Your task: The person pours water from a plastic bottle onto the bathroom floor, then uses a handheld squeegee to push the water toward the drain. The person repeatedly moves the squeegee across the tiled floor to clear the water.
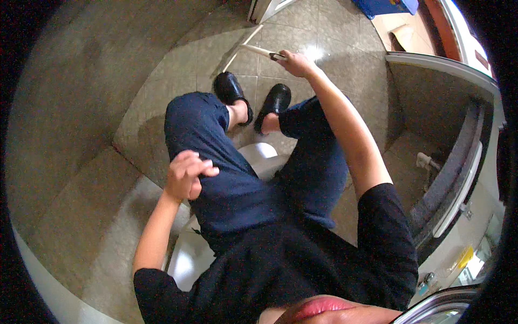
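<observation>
My right hand (298, 63) reaches forward, its fingers closed around the dark grip of a squeegee. The squeegee (254, 49) has a pale handle and a long, thin pale crosspiece angled over the floor tiles, just beyond my left slipper (227, 86). Above my left thigh is my left hand (189, 174), empty, its fingers loosely bent and somewhat apart. Dark blue trousers (232, 189) cover my legs. Between my thighs shows the white rim of a toilet (259, 152) on which I sit.
Grey tiles cover the floor (189, 56) and walls. My right slipper (274, 102) is black. At right stands a counter (453, 189) with pipework beneath. A blue container (386, 6) and a piece of cardboard (403, 39) lie at the far right. A door frame edge (260, 11) is ahead.
</observation>
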### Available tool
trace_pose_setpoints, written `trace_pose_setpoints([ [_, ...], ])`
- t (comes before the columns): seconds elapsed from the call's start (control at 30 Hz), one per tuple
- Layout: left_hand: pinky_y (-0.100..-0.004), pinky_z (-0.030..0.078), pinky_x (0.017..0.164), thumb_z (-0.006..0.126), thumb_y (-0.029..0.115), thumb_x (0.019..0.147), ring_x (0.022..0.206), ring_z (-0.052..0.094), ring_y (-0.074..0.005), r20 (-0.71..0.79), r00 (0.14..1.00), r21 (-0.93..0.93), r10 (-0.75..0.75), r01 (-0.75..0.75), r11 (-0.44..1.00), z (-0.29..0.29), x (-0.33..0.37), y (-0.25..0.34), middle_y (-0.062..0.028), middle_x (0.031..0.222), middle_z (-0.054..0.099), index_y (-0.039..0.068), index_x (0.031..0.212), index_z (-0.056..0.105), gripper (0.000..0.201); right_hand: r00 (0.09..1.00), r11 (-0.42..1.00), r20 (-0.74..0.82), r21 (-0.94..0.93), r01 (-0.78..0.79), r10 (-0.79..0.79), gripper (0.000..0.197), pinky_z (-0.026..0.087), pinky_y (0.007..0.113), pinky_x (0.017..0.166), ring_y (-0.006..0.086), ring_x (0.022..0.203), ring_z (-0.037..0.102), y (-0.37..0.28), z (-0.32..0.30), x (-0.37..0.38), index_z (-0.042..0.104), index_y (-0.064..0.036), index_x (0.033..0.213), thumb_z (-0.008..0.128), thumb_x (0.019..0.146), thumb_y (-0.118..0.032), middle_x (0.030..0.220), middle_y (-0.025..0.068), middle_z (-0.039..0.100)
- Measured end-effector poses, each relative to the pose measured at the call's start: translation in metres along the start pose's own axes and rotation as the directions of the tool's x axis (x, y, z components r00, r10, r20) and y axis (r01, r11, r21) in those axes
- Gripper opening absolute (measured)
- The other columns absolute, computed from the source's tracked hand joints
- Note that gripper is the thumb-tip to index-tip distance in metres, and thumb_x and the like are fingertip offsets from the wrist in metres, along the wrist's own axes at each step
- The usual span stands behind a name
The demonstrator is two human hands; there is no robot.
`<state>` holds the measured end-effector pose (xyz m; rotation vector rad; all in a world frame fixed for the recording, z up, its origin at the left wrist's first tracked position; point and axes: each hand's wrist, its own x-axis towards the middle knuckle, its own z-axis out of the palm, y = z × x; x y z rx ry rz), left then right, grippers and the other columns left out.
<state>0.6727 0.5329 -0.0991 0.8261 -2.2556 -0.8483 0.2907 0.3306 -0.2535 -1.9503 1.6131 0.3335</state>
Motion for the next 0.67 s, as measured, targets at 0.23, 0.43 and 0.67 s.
trace_pose_setpoints([
  [0.23, -0.0389, 0.045, 0.09, 0.048, 0.017, 0.071, 0.08, 0.063, -0.0189, 0.168, 0.985, -0.093, 0.05, -0.035, 0.995, 0.004, 0.021, -0.017, -0.0007, 0.091, 0.066, 0.013, 0.106, 0.057, 0.036, 0.984, 0.988, 0.169, -0.152, -0.031, 0.056, 0.041, 0.049, 0.044, 0.076, 0.036, 0.09, 0.062, -0.011, 0.03, 0.074, 0.044, -0.0053, 0.116, 0.049, 0.088, -0.035, 0.094, 0.0186, 0.065],
  [0.43, -0.0405, 0.041, 0.095, 0.049, 0.017, 0.07, 0.075, 0.063, -0.0161, 0.243, 0.97, -0.121, -0.004, 0.034, 0.992, 0.003, 0.011, -0.043, 0.0001, 0.088, 0.065, 0.015, 0.11, 0.056, 0.04, 0.995, 0.996, 0.021, -0.006, -0.094, 0.094, 0.041, 0.048, 0.048, 0.078, 0.0397, 0.086, 0.062, -0.015, 0.065, 0.082, 0.046, -0.0045, 0.108, 0.048, 0.084, -0.038, 0.09, 0.0228, 0.065],
  [0.67, -0.0352, 0.04, 0.095, 0.042, 0.031, 0.084, 0.082, 0.064, -0.0121, 0.29, 0.954, -0.044, -0.079, 0.096, 0.994, 0.003, -0.017, -0.044, 0.0018, 0.091, 0.067, 0.021, 0.099, 0.064, 0.028, 0.991, 0.994, 0.08, -0.007, -0.105, 0.105, 0.06, 0.05, 0.046, 0.077, 0.0311, 0.085, 0.065, -0.074, 0.077, 0.103, 0.053, -0.0075, 0.111, 0.045, 0.083, -0.06, 0.092, 0.0162, 0.067],
])
